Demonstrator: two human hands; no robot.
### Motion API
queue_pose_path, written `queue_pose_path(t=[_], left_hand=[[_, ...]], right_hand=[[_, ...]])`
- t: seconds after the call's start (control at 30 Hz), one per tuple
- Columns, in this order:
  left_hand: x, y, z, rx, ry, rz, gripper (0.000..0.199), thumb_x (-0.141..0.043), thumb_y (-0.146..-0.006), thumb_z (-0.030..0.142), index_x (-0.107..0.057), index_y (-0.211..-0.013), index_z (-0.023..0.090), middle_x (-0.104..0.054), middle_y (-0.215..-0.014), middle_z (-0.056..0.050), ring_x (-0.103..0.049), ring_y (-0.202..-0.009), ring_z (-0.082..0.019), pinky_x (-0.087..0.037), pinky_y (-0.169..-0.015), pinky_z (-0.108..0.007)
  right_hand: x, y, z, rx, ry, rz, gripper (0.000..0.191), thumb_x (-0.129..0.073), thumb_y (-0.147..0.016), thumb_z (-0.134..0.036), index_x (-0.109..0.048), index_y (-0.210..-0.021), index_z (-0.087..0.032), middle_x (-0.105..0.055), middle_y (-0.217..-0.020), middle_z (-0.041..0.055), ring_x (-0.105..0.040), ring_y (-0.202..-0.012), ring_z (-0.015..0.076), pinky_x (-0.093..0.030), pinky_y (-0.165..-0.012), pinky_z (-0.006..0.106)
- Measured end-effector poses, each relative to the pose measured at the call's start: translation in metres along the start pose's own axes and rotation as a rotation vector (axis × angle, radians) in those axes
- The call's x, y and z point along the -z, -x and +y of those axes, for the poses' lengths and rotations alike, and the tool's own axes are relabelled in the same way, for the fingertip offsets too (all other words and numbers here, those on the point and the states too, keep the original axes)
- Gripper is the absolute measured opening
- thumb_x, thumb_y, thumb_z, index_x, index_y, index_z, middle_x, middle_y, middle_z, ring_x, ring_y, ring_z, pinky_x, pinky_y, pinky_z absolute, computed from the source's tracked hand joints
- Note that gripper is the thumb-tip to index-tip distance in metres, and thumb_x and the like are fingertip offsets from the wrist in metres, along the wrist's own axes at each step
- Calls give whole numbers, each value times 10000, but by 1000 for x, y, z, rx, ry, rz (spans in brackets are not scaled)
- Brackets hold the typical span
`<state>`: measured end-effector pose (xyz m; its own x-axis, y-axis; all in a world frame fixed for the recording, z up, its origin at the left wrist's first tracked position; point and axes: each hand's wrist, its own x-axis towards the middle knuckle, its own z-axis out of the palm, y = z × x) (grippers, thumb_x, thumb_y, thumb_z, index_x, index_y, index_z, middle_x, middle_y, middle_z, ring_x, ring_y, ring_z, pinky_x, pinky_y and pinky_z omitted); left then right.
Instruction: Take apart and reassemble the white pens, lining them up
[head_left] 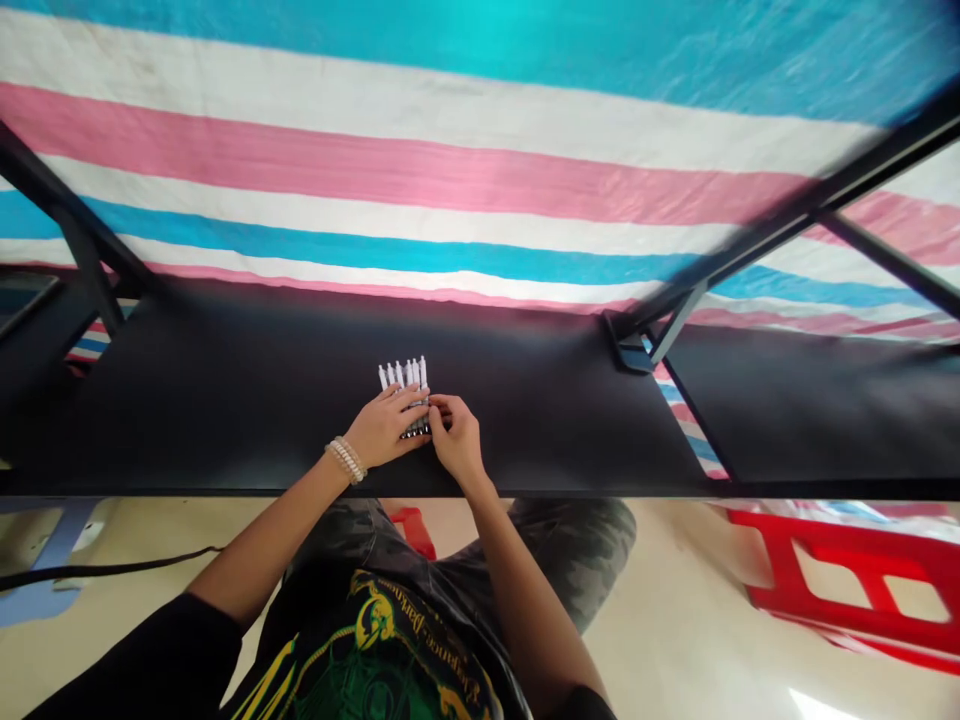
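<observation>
Several white pens (401, 374) lie side by side in a row on the black table, their clicker ends pointing away from me and their dark tips towards me. Across the middle of the row rests my left hand (390, 425), its fingers stretched out flat over the pens; a beaded band circles that wrist. At the right edge of the row is my right hand (455, 435), its fingers bent and the thumb and fingertips close together against the outermost pen. Whether anything is pinched between those fingertips is hidden.
The black table (555, 420) runs left to right, with metal frame posts (637, 335) rising from it. Behind hangs a striped blue, white and pink sheet (450, 170). A red plastic stool (847, 570) stands on the floor at the right.
</observation>
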<state>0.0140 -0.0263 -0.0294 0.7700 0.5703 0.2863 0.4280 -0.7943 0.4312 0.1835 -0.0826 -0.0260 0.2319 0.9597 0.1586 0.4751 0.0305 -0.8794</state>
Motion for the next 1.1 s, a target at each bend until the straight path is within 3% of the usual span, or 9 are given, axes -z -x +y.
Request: queue_pose_path(t=[0.13, 0.3, 0.53, 0.73, 0.9, 1.0, 1.1], left_hand=[[-5, 0, -4, 13, 30, 7, 501, -612, -907, 464, -602, -1332, 197, -527, -1474, -112, -442, -1409, -280, -312, -1193, -476], [-7, 1, -6, 17, 54, -9, 501, -614, -916, 432, -579, -1361, 205, -507, -1492, -96, -424, -1424, -260, -301, -1205, -464], [-3, 1, -3, 30, 108, 10, 546, -632, -911, 409, -529, -1418, 237, -560, -1442, -85, -440, -1412, -246, -311, -1205, -465], [-3, 1, -1, 37, 107, -3, 541, -613, -921, 418, -519, -1429, 258, -559, -1446, -63, -428, -1420, -257, -285, -1218, -483], [5, 0, 3, 59, 202, -1, 624, -663, -886, 390, -474, -1466, 262, -520, -1481, -68, -426, -1422, -267, -256, -1229, -503], [17, -1, 8, 162, 388, 67, 689, -725, -829, 428, -490, -1456, 266, -539, -1465, -79, -454, -1401, -285, -293, -1215, -503], [31, -8, 10, 402, 721, 264, 560, -716, -840, 411, -581, -1365, 267, -603, -1395, -88, -552, -1314, -289, -409, -1148, -481]], right_hand=[[1, -13, 8, 65, 22, -80, 184, -502, -913, -229, -636, -1029, -179, -669, -1040, 88, -655, -847, 173, -564, -792, 331], [6, -9, 11, 130, 24, -137, 220, -551, -834, -153, -594, -1047, -186, -617, -1051, 79, -629, -837, 165, -568, -783, 323], [8, -8, 9, 118, 68, -172, 191, -612, -843, -203, -559, -1027, -194, -590, -1002, 69, -586, -774, 165, -542, -702, 313], [23, -12, 5, 142, 200, -293, 237, -545, -855, -162, -589, -1083, -210, -594, -880, 43, -574, -716, 170, -480, -646, 285], [23, -18, -2, 166, 376, -335, 260, -504, -826, -128, -574, -1065, -200, -625, -877, 54, -595, -730, 190, -449, -658, 288], [25, -29, 4, 136, 347, -315, 283, -537, -805, -135, -558, -1083, -185, -621, -788, 28, -593, -673, 181, -452, -635, 286], [34, -48, 12, 22, 98, -315, 293, -614, -790, -188, -555, -1077, -194, -561, -667, -44, -554, -547, 136, -463, -543, 255]])
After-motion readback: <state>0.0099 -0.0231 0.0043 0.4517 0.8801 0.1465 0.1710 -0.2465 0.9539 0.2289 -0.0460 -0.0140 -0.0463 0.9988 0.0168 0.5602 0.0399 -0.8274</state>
